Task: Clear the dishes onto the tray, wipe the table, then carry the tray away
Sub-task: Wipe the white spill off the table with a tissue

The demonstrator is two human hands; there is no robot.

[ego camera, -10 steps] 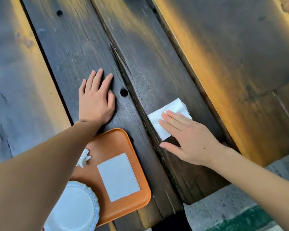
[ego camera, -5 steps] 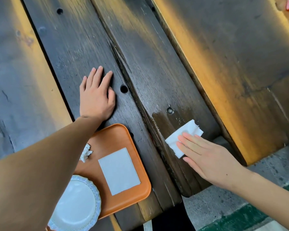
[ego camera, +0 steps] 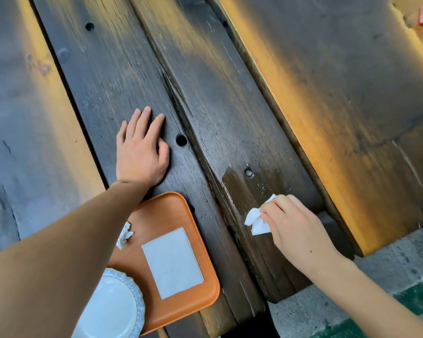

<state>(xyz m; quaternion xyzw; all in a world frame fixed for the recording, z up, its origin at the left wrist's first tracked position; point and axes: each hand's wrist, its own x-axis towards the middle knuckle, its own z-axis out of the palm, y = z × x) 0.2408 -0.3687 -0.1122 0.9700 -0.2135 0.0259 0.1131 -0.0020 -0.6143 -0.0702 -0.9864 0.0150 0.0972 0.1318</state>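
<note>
hands: left (ego camera: pixel 141 154) flat on table (ego camera: pixel 230 106), right (ego camera: pixel 296 230) pinching one wipe (ego camera: pixel 257 222); one tray (ego camera: pixel 161 215).

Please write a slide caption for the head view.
Right hand bunches white napkin on wooden table; left hand rests flat.

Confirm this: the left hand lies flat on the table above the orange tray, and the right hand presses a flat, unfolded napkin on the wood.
One detail is wrong. In the head view the right hand pinches a bunched-up napkin, not a flat one. The rest holds: the left hand lies flat on the table above the orange tray.
</note>
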